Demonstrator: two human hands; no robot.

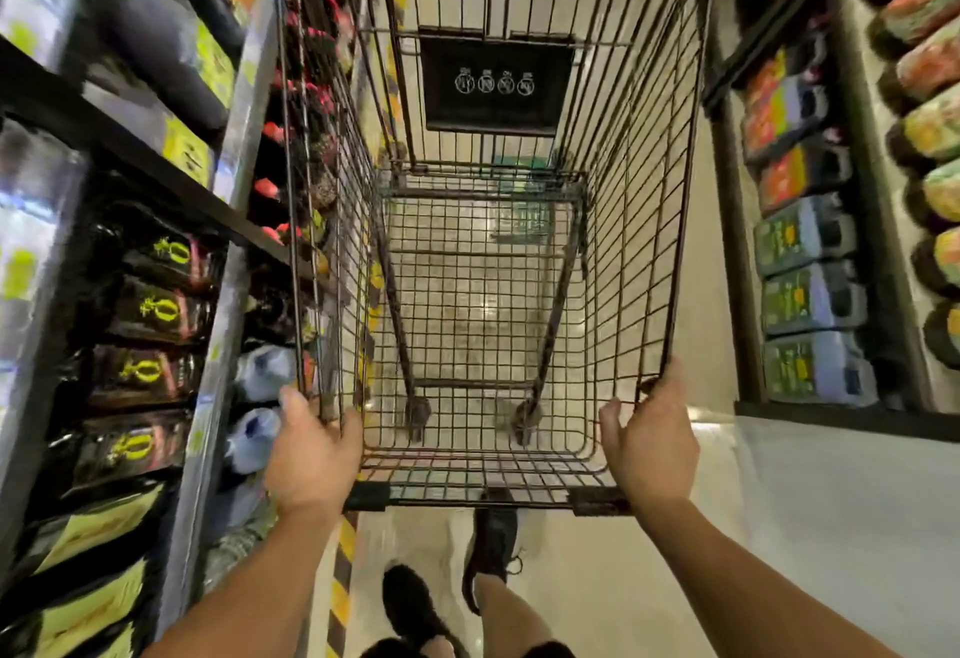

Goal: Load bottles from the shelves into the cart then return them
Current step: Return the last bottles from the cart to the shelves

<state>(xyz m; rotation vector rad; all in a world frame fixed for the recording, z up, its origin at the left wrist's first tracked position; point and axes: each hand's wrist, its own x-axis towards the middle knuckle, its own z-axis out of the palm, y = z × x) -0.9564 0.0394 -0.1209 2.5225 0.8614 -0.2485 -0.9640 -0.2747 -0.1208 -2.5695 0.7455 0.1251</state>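
A dark wire shopping cart (644, 220) stands in the aisle straight ahead of me, its basket holding nothing. My left hand (311, 454) grips the near left corner of the cart's rim. My right hand (652, 441) grips the near right corner. Bottles (810, 298) with green and orange labels lie in rows on the right-hand shelves. Dark bottles (150, 311) with yellow marks fill the left-hand shelves, with pale blue bottles (260, 371) lower down beside the cart.
Shelving closes in on both sides of the narrow aisle. A black and yellow striped strip (343, 590) runs along the floor by the left shelf. My feet in dark shoes (491, 548) are on the pale floor behind the cart. A black folded child-seat flap (493, 85) hangs inside the cart.
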